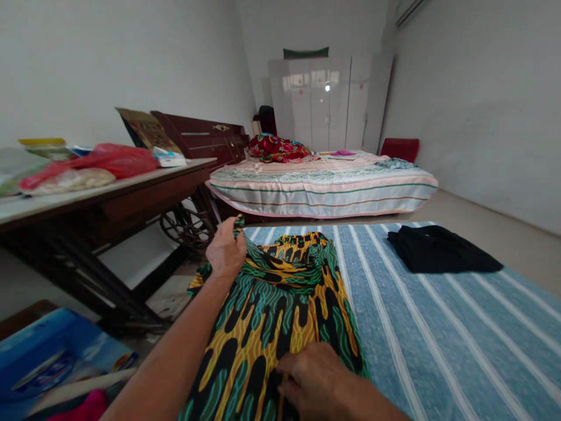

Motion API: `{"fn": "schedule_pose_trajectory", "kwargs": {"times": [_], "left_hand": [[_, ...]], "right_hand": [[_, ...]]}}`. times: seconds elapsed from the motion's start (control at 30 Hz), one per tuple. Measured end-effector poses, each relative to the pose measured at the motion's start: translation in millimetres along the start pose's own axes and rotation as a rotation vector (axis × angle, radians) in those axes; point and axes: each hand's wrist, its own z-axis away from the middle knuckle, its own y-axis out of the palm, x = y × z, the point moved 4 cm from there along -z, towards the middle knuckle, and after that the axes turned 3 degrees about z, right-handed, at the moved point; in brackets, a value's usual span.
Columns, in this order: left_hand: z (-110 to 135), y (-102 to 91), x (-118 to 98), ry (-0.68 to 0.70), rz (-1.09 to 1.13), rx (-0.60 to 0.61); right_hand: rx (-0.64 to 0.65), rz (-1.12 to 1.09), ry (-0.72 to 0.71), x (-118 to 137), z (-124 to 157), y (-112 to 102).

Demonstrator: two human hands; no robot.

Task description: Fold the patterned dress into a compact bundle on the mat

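Note:
A patterned garment (263, 327) in black, mustard yellow and green lies spread on the blue striped bedsheet (421, 327). Its upper part is folded and bunched, and its exact kind is hard to tell. At its upper left, my left hand (227, 248) is closed on a raised edge of the cloth, a bit of which pokes up above the fingers. My right hand (318, 377) rests lower on the garment, fingers curled and pinching the fabric near its middle. Over to the right lies a folded black garment (442, 249), apart from both hands.
To the left stands a sewing-machine table (175, 175) with a red plastic bag (125, 161) and a tissue pack (169, 156). A blue box (56, 362) sits low at the left. Beyond is another bed (324, 193) with a red floral quilt (280, 148); white wardrobes (319, 111) stand behind.

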Motion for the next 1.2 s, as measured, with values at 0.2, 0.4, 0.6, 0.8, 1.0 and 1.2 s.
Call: {"fn": "schedule_pose_trajectory", "kwargs": {"times": [0.2,0.4,0.6,0.8,1.0,1.2], "left_hand": [[41,52.7,-31,0.291,-0.251,0.696],[59,88.7,-54,0.341,-0.202,0.861],[50,116.3,-78,0.288,-0.158,0.9],[46,128.7,-87,0.187,-0.163,0.924],[46,140.7,-86,0.17,-0.122,0.955],[45,143.8,-87,0.193,-0.11,0.91]], "right_hand": [[-0.028,0.147,0.029,-2,-24,-1],[-0.153,0.186,0.093,-10,-36,14],[-0.201,0.191,0.292,-21,-38,11],[-0.264,0.208,0.472,-46,-35,-4],[-0.256,0.21,0.536,-60,-36,-6],[-0.224,0.191,0.567,-62,-37,-10]]}}
